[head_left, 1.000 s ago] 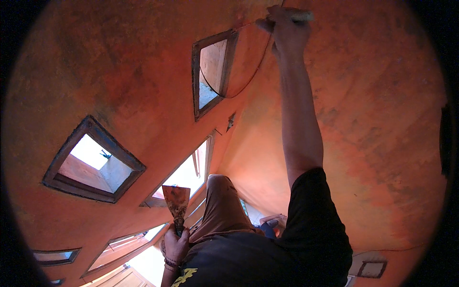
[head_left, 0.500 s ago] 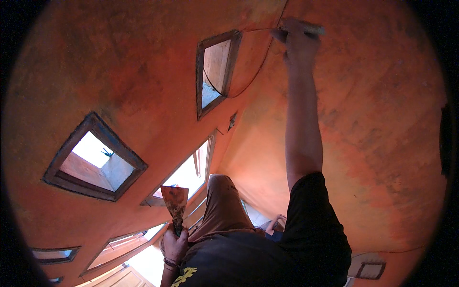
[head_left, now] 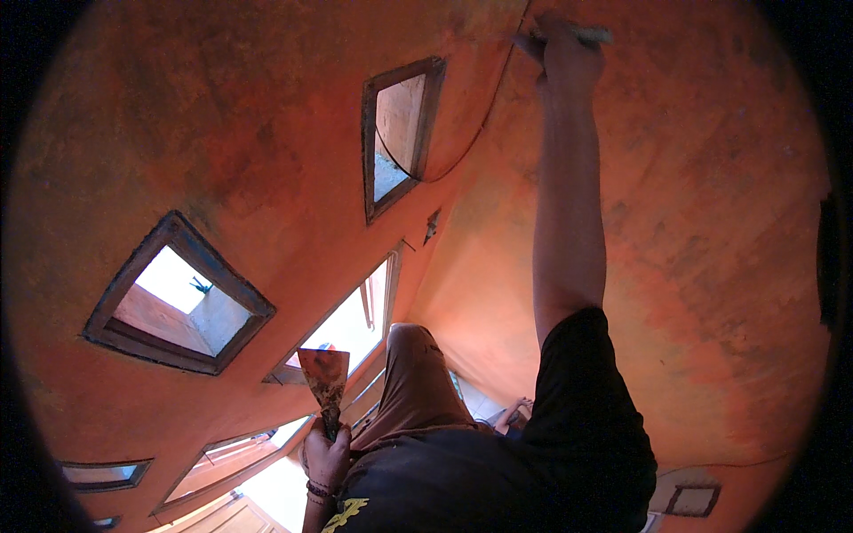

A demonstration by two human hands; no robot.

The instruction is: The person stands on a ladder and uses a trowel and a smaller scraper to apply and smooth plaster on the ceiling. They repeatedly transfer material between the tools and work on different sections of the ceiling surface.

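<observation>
My right arm stretches out to an orange-painted wall (head_left: 711,231). My right hand (head_left: 569,58) is shut on a small flat greyish tool (head_left: 591,34) pressed against the surface beside a curved seam (head_left: 484,120). Low at the left, my left hand (head_left: 324,457) grips the handle of a wide putty knife (head_left: 324,377), its blade smeared with orange and pointing away from me. My black shirt (head_left: 533,462) and brown trouser leg (head_left: 418,382) fill the lower middle.
Wood-framed openings pierce the orange walls: a small one (head_left: 395,133) near the seam, a bright one (head_left: 178,298) at the left, and tall windows (head_left: 351,324) beyond my knee. A bare foot (head_left: 515,410) shows below. A small framed niche (head_left: 689,499) sits at lower right.
My right hand has slid a little to the right along the wall with the tool. My left hand with the putty knife has stayed put.
</observation>
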